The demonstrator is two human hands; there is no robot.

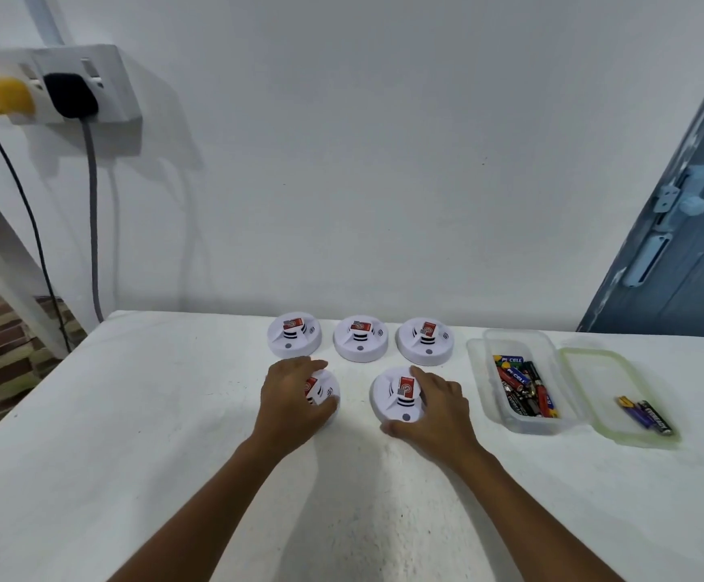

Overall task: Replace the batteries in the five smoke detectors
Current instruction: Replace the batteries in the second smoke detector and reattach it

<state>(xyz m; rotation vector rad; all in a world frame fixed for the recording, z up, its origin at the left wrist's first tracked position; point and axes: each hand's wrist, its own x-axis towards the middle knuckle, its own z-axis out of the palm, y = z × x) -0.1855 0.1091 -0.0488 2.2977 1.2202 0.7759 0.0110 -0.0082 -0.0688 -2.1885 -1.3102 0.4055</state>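
Several round white smoke detectors with red labels sit on the white table (pixel 132 434). Three stand in a back row: left detector (pixel 294 334), middle detector (pixel 360 339), right detector (pixel 425 341). Two stand in front. My left hand (pixel 289 396) grips the front left detector (pixel 324 391) from its left side, covering most of it. My right hand (pixel 438 407) grips the front right detector (pixel 396 392), fingers on its right rim and thumb at its near edge.
A clear plastic box (pixel 522 422) with several batteries stands to the right of the detectors. Its lid (pixel 593 371) lies beside it with a few batteries (pixel 646 415) on it. A wall socket (pixel 60 84) with two plugs is at upper left, a door (pixel 686 245) at right.
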